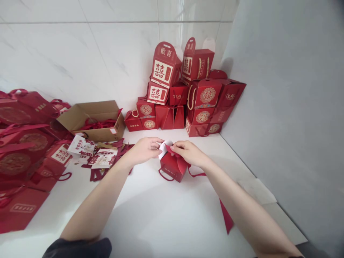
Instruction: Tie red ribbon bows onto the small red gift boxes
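A small red gift box (pixel 172 167) stands on the white counter (pixel 161 222) between my hands, with a dark red cord handle (pixel 164 175) looped at its front left. My left hand (pixel 143 150) is at the box's top, its fingertips on a white paper piece (pixel 163 149). My right hand (pixel 189 153) pinches a red top flap (pixel 172 149) of the box. A second cord (pixel 196 175) runs out to the right, and a long red strip (pixel 227 216) lies under my right forearm.
Stacked red gift boxes with gold-and-white double-happiness labels (pixel 185 89) fill the back corner. To the left are an open cardboard carton holding red ribbon (pixel 91 122), printed cards with red cutouts (pixel 103 158), and a heap of red paper bags (pixel 21 150). Tiled and grey walls (pixel 282 107) bound the counter.
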Action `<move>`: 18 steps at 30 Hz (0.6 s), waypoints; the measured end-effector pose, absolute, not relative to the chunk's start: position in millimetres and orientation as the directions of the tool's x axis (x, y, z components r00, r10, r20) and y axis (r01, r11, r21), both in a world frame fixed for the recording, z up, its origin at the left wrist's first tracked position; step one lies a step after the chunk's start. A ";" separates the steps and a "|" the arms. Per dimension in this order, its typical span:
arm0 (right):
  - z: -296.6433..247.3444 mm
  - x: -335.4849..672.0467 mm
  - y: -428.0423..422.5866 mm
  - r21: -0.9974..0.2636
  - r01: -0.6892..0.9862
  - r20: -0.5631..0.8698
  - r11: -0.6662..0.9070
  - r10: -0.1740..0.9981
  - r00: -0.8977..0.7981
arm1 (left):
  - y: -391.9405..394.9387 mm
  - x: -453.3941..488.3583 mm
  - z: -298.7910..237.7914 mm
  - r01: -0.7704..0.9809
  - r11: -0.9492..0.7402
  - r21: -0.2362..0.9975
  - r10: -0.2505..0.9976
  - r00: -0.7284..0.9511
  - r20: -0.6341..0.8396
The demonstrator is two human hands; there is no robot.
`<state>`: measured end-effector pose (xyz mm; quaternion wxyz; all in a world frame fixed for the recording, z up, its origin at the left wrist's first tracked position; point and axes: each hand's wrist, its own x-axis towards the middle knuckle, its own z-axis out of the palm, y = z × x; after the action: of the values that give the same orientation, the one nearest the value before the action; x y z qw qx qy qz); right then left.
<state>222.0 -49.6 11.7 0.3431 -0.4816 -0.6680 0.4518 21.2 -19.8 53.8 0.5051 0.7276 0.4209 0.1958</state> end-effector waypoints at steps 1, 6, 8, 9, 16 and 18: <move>10.4 221.5 -49.3 -0.932 0.339 0.018 0.126 0.952 -0.305 | -20.9 21.2 54.6 0.413 -0.130 0.902 0.807 0.573 -0.146; 7.4 218.7 -48.5 -0.919 0.351 0.069 0.177 0.952 -0.299 | -23.3 21.0 54.1 0.420 -0.125 0.899 0.810 0.567 -0.152; 6.1 216.8 -48.0 -0.906 0.368 0.103 0.210 0.952 -0.289 | -23.7 21.7 53.3 0.433 -0.110 0.895 0.826 0.541 -0.161; 5.6 216.0 -47.9 -0.898 0.378 0.116 0.223 0.952 -0.284 | -23.6 22.3 52.8 0.438 -0.102 0.893 0.838 0.522 -0.160; 5.4 215.7 -48.1 -0.862 0.427 0.154 0.273 0.944 -0.292 | -15.9 29.4 42.9 0.492 -0.201 0.847 0.872 0.484 -0.074; 5.6 215.9 -48.1 -0.854 0.438 0.161 0.282 0.943 -0.293 | -13.7 31.1 39.9 0.501 -0.250 0.828 0.869 0.494 -0.036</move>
<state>215.9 -48.1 5.6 0.3514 -0.4798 -0.7192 0.3593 31.1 -13.7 39.9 0.4136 0.7588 0.4514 0.2221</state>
